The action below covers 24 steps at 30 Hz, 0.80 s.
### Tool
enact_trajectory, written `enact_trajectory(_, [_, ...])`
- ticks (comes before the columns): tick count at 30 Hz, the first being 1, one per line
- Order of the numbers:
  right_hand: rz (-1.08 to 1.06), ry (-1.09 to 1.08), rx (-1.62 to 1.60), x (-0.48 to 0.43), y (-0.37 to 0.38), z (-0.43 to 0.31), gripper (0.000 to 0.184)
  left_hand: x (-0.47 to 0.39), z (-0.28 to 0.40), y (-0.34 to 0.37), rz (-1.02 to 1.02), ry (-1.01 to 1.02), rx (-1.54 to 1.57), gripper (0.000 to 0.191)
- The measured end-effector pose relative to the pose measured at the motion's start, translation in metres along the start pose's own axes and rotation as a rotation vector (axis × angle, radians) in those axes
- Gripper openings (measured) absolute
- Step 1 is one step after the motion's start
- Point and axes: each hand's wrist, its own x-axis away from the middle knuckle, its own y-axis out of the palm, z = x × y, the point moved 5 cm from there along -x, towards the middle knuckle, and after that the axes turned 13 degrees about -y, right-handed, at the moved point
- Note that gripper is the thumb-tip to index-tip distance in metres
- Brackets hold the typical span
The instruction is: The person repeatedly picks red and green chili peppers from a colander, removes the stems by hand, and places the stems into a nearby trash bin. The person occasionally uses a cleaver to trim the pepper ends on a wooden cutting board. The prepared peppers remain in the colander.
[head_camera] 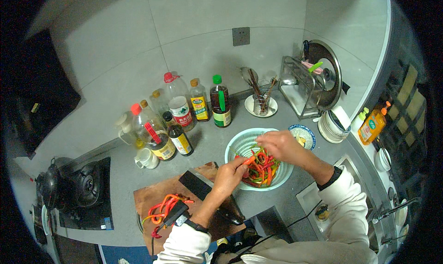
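Observation:
My left hand (226,177) pinches an orange-red chili pepper (249,160) above the near-left part of a pale blue plastic colander (232,144). Close beyond it, my right hand (281,145) hovers over the colander with bent fingers; whether they grip a stem is unclear. Inside lie many red, orange and green chili peppers (264,170), partly covered by both hands. Under my left forearm is a wooden cutting board (152,191). A cleaver (195,185) rests across it, its dark handle towards me, and a small pile of red chilies (166,207) sits on its left side.
Sauce bottles (180,139) and a glass mug (146,158) stand behind the board. A blue-rimmed plate (309,134) holds pale pieces beside the colander. A gas stove (86,191) is left, a steel sink (308,198) right. A black cable (304,217) crosses near my body.

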Motion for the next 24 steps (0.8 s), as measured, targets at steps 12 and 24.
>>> enact_trajectory(12, [-0.47,-0.071,-0.052,-0.003,0.027,-0.017,0.009,0.008,0.0,-0.006,-0.342,-0.305,0.468,0.028])
enact_trajectory(24, [0.113,0.272,-0.108,-0.003,0.024,-0.003,0.015,0.016,-0.005,0.025,-0.385,-0.445,1.371,0.021])
